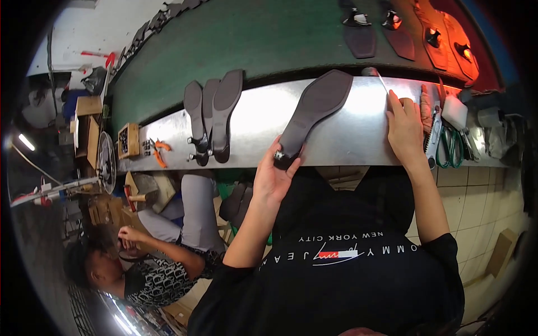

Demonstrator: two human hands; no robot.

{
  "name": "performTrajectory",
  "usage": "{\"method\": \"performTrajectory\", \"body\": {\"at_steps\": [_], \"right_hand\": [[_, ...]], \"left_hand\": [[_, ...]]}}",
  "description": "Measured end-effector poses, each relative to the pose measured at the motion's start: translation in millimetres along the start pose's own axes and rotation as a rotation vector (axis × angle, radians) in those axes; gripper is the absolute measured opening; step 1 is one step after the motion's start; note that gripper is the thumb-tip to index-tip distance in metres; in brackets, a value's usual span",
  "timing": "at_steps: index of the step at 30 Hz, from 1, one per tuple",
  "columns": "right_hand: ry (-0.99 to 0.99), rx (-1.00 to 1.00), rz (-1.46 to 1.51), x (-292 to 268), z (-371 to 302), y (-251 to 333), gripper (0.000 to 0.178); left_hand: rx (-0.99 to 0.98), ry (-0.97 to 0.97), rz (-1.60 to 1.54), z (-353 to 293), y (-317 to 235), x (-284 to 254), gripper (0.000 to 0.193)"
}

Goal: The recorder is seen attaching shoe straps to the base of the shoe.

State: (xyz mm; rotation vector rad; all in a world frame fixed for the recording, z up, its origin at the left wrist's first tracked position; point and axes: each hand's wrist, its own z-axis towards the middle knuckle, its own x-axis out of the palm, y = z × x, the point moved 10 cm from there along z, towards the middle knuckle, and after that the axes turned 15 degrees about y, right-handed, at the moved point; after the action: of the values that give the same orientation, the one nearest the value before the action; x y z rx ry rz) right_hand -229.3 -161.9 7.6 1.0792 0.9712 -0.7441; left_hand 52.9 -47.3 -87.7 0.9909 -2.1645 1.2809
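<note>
And there it was, the dark sole, right in our left grip! We had fingers and thumb wrapped round its heel end, a pale, shiny patch showing on it, while the broad toe end slanted away beyond that grip and to its right, over the metal table. Whether the toe touched the metal, we couldn't tell. Over to our right grip: fingers drawn together and pinched on a thin tool, its rounded grey end pointing ahead and left of our fingertips, well apart from the left grip and just beside the sole's toe.

Out left of our left grip we had three more soles bunched together, heels toward our side, and farther left came orange-handled pliers and a wooden box of small dark pieces. Close on the right of our right grip, what a cluster! A utility knife, green-handled scissors and a white container sat side by side. Beyond both grips stretched a green surface, and at its right we saw heeled soles, some glowing under orange light. Behind and left of our left grip, a co-worker sat bent over, hands together.
</note>
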Motion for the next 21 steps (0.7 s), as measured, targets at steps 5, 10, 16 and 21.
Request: {"method": "performTrajectory", "body": {"at_steps": [5,10,16,21], "right_hand": [[0.213,-0.115,0.74,14,-22,41,0.031],[0.726,-0.005,1.278,63,-68,111,0.048],[0.538,-0.052,1.299,71,-72,106,0.046],[0.379,-0.2,1.11,49,-63,100,0.04]], "left_hand": [[-0.2,-0.011,-0.438,-2,30,16,0.033],[-0.305,-0.096,-0.52,-5,56,36,0.023],[-0.329,0.015,-0.469,-5,70,54,0.018],[-0.292,-0.025,-0.43,-12,68,60,0.019]]}}
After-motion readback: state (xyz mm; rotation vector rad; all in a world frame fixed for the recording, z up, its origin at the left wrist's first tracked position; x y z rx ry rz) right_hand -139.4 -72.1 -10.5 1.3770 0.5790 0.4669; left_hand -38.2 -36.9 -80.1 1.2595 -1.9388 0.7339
